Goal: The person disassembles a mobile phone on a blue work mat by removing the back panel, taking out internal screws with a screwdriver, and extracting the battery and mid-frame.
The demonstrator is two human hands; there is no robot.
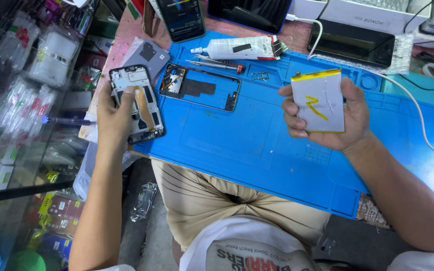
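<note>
Two hands busy: battery (318,103) lifted at right of frame, opened phone (137,103) pinned at left.
We should keep our right hand (337,118) gripping the battery flat, left hand (114,118) steadying the phone.

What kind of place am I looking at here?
Probably a phone repair bench: an opened phone under the left hand, a battery in the right hand, a blue work mat.

Left hand (114,118): forearm reaches up from the lower left, wrist straight, back of hand toward the camera, fingers (129,91) curled over, thumb pressed flat alongside them. Right hand (330,118): forearm enters from the lower right, palm turned up, fingers (291,120) wrapped closed from the left, thumb behind on the right edge.
</note>
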